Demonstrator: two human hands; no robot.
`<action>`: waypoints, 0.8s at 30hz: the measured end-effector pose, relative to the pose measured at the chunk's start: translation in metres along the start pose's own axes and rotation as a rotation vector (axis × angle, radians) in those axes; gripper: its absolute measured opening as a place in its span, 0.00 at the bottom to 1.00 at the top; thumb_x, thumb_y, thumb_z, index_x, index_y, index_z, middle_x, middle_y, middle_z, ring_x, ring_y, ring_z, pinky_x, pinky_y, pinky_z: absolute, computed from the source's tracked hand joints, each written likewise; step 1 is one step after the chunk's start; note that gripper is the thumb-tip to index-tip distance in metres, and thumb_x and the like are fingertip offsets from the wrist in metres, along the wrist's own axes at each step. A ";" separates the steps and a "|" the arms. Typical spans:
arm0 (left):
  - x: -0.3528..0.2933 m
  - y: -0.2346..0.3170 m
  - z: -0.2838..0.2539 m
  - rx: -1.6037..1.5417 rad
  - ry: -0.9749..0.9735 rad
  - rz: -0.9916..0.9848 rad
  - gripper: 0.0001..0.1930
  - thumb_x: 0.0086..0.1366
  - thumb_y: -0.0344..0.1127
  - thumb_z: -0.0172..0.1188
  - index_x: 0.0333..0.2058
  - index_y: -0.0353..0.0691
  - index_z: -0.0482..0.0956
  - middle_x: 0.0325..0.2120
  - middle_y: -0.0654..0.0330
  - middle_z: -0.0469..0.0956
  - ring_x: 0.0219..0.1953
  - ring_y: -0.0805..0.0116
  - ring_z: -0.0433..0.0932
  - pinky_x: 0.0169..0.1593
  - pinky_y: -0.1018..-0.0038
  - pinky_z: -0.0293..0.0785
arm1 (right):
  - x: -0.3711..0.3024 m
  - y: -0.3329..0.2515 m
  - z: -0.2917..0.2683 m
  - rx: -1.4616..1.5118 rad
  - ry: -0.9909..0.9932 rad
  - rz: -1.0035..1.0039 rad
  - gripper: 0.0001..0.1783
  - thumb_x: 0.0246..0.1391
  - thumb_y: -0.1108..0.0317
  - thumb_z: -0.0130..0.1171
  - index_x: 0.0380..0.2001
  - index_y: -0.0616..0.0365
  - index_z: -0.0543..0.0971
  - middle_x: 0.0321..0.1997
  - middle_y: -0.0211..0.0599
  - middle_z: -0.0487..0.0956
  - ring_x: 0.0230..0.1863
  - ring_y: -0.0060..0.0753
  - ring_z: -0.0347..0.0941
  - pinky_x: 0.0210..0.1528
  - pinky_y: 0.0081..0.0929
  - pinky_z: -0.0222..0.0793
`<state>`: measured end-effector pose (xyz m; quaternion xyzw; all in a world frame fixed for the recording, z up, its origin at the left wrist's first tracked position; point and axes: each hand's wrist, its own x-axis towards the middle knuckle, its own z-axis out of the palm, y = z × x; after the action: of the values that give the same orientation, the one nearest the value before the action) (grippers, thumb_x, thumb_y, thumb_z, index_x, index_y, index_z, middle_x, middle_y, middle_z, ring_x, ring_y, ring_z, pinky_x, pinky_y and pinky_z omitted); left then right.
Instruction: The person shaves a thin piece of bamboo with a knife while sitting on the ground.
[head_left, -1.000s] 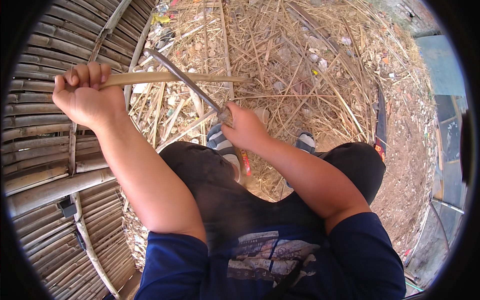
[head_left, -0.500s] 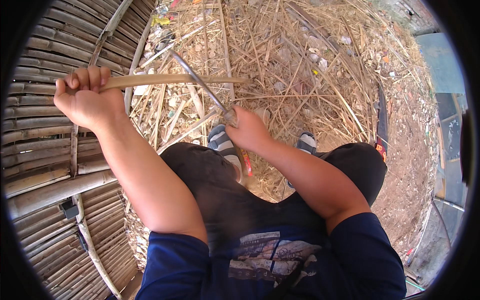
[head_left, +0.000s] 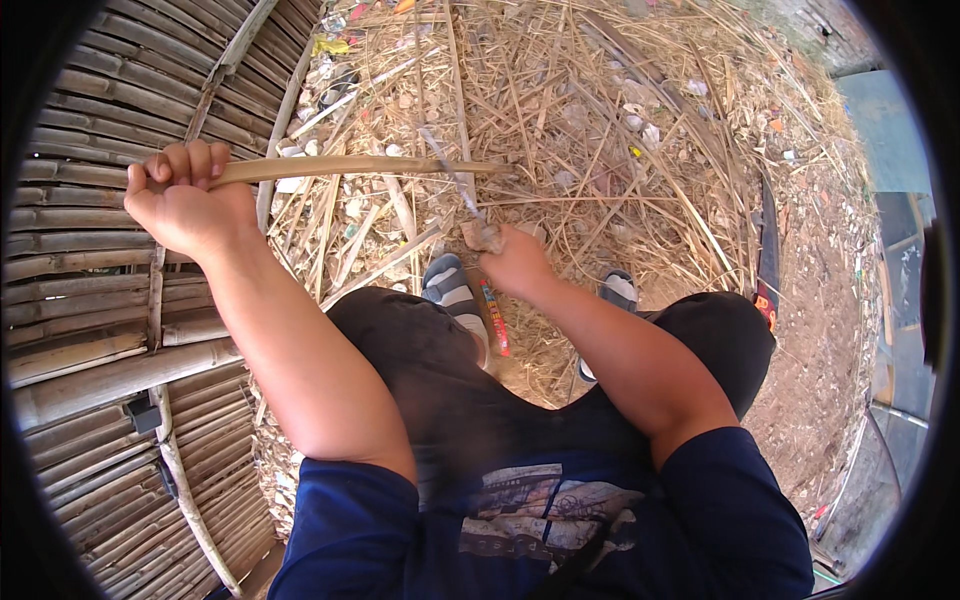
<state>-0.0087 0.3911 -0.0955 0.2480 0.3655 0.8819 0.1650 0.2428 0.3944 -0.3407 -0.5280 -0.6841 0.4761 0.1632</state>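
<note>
My left hand is closed around the left end of a long, flat bamboo strip. The strip reaches out level to the right over the littered ground. My right hand grips the handle of a knife, whose narrow blade is smeared by motion. That blade points up and to the left, and in this view it crosses the strip near its right end. Whether the edge touches the strip I cannot tell.
A bamboo slat wall stands close on the left. Dry shavings and split bamboo pieces cover the ground. Between my sandalled feet lies a red wrapper. A dark saw-like tool lies beyond my right knee.
The knife blade has moved to the right along the strip and turned steeper, with my right hand shifting slightly right and down. My left hand has moved a little right, still holding the strip.
</note>
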 end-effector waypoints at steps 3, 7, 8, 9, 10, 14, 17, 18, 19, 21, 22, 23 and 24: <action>-0.007 0.000 0.007 -0.001 -0.051 0.012 0.15 0.68 0.42 0.42 0.21 0.46 0.58 0.16 0.66 0.52 0.18 0.72 0.47 0.26 0.72 0.49 | -0.006 -0.030 0.001 0.025 0.016 -0.162 0.19 0.45 0.65 0.61 0.41 0.62 0.75 0.38 0.57 0.80 0.43 0.60 0.77 0.46 0.48 0.72; -0.011 0.001 0.010 -0.009 -0.064 0.000 0.16 0.68 0.42 0.42 0.21 0.47 0.58 0.16 0.67 0.52 0.18 0.72 0.47 0.26 0.72 0.49 | 0.000 -0.027 0.001 0.051 -0.015 -0.235 0.19 0.46 0.67 0.60 0.43 0.59 0.76 0.37 0.55 0.80 0.45 0.59 0.77 0.48 0.48 0.72; -0.011 0.001 0.010 -0.012 -0.063 0.001 0.16 0.68 0.42 0.42 0.21 0.47 0.58 0.16 0.67 0.52 0.18 0.73 0.46 0.26 0.72 0.49 | 0.002 -0.012 0.004 0.006 0.014 -0.177 0.20 0.46 0.65 0.61 0.44 0.61 0.76 0.37 0.57 0.80 0.45 0.59 0.77 0.47 0.47 0.72; -0.010 0.001 0.011 -0.018 -0.065 0.000 0.16 0.68 0.42 0.42 0.21 0.47 0.58 0.16 0.67 0.52 0.18 0.73 0.46 0.26 0.72 0.49 | 0.005 0.011 0.008 -0.039 0.047 -0.118 0.22 0.46 0.64 0.62 0.44 0.63 0.75 0.38 0.58 0.80 0.45 0.59 0.77 0.47 0.46 0.73; -0.010 0.001 0.010 -0.025 -0.052 -0.004 0.16 0.68 0.43 0.42 0.22 0.47 0.58 0.16 0.67 0.52 0.18 0.73 0.46 0.26 0.72 0.49 | 0.007 0.028 0.008 -0.082 0.077 -0.058 0.24 0.45 0.62 0.63 0.44 0.65 0.74 0.38 0.59 0.80 0.45 0.59 0.78 0.47 0.45 0.73; -0.002 0.000 0.006 -0.024 -0.018 -0.006 0.15 0.69 0.43 0.42 0.22 0.47 0.58 0.16 0.67 0.52 0.18 0.73 0.46 0.26 0.72 0.49 | 0.024 0.041 -0.009 -0.144 0.002 0.115 0.23 0.44 0.61 0.63 0.42 0.64 0.75 0.37 0.58 0.80 0.44 0.59 0.78 0.46 0.46 0.73; -0.004 -0.001 0.007 0.002 0.016 0.013 0.15 0.68 0.42 0.42 0.22 0.47 0.58 0.16 0.67 0.52 0.19 0.73 0.46 0.26 0.72 0.48 | 0.011 0.013 -0.004 -0.026 0.035 0.069 0.22 0.45 0.61 0.63 0.41 0.64 0.75 0.36 0.58 0.80 0.42 0.60 0.78 0.45 0.45 0.73; -0.005 -0.001 0.010 0.013 0.027 0.019 0.15 0.68 0.42 0.42 0.22 0.47 0.58 0.16 0.67 0.52 0.19 0.72 0.47 0.26 0.72 0.48 | 0.006 0.002 -0.001 -0.032 0.045 0.003 0.22 0.45 0.61 0.63 0.41 0.64 0.75 0.35 0.58 0.80 0.41 0.60 0.78 0.45 0.45 0.73; -0.006 -0.001 0.011 0.008 0.006 0.019 0.15 0.68 0.41 0.42 0.21 0.46 0.58 0.16 0.66 0.52 0.19 0.72 0.47 0.26 0.71 0.49 | 0.002 -0.009 0.001 -0.039 0.055 -0.063 0.22 0.45 0.61 0.63 0.42 0.64 0.75 0.35 0.58 0.80 0.40 0.60 0.78 0.44 0.44 0.74; -0.007 0.000 0.008 0.006 -0.026 0.021 0.15 0.68 0.40 0.41 0.21 0.46 0.57 0.16 0.66 0.51 0.19 0.71 0.48 0.26 0.71 0.50 | -0.006 -0.043 -0.006 0.004 -0.057 -0.103 0.23 0.46 0.64 0.61 0.45 0.63 0.75 0.39 0.61 0.80 0.44 0.61 0.77 0.47 0.47 0.73; -0.008 0.000 0.008 0.003 -0.035 0.016 0.15 0.68 0.40 0.41 0.21 0.46 0.57 0.16 0.66 0.51 0.18 0.71 0.48 0.26 0.71 0.50 | -0.008 -0.052 -0.009 0.022 -0.105 -0.119 0.23 0.46 0.65 0.59 0.47 0.63 0.75 0.41 0.62 0.80 0.46 0.61 0.77 0.48 0.49 0.73; -0.008 0.002 0.009 0.001 -0.048 0.013 0.15 0.68 0.40 0.41 0.21 0.46 0.57 0.16 0.66 0.51 0.18 0.71 0.48 0.26 0.71 0.50 | -0.007 -0.051 -0.007 0.033 -0.083 -0.141 0.23 0.46 0.65 0.59 0.47 0.62 0.75 0.40 0.62 0.80 0.46 0.61 0.77 0.49 0.49 0.73; -0.009 0.003 0.009 0.000 -0.059 0.010 0.15 0.68 0.40 0.41 0.21 0.46 0.57 0.16 0.66 0.51 0.18 0.71 0.48 0.26 0.71 0.50 | -0.006 -0.046 -0.004 0.043 -0.063 -0.163 0.22 0.47 0.65 0.59 0.47 0.62 0.75 0.40 0.62 0.80 0.46 0.61 0.77 0.49 0.49 0.73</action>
<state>0.0035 0.3906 -0.0906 0.2758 0.3591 0.8750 0.1714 0.2217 0.3913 -0.2989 -0.4516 -0.7193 0.4920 0.1914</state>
